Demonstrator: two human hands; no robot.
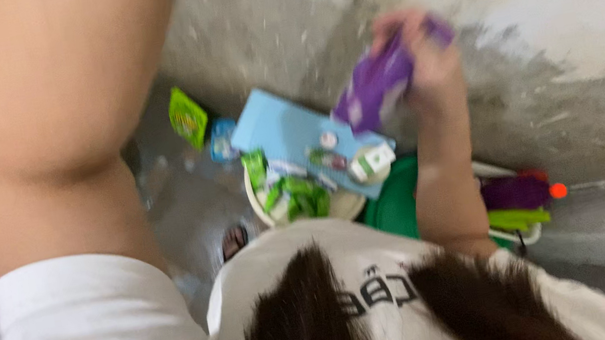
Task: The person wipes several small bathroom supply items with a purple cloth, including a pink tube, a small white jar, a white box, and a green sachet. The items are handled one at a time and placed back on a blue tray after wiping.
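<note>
My right hand [427, 61] is clenched round a purple packet [377, 81], raised above a pale bin [348, 205] heaped with wrappers, where a light blue card [276, 130] and green wrappers [297, 197] lie. My left arm [45, 130] lifts out of frame, so I cannot tell its grip. A green packet [187, 117] sits on the wet concrete floor [592, 108] near the wall. Everything is motion-blurred.
</note>
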